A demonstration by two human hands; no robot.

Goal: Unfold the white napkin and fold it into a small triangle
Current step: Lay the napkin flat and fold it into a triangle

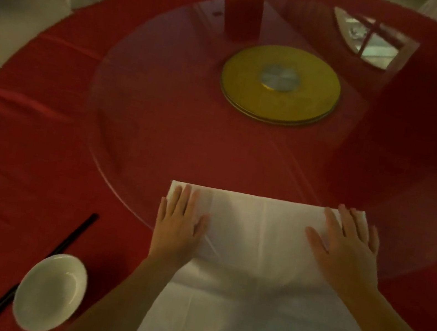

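The white napkin [256, 259] lies spread out flat on the red tablecloth in front of me, its far edge straight and resting on the glass turntable's near rim. A crease runs down its middle. My left hand [179, 224] lies flat, palm down, on the napkin's far left corner, fingers spread. On the far right corner my right hand [346, 247] presses flat too. Neither hand grips the cloth. The napkin's near part runs out of the frame's bottom.
A round table with a red cloth [23, 154] carries a glass turntable [135, 133] on a yellow hub [281, 86]. A white bowl [50, 293] and black chopsticks [73, 239] lie at the near left. White-draped chairs stand beyond the table.
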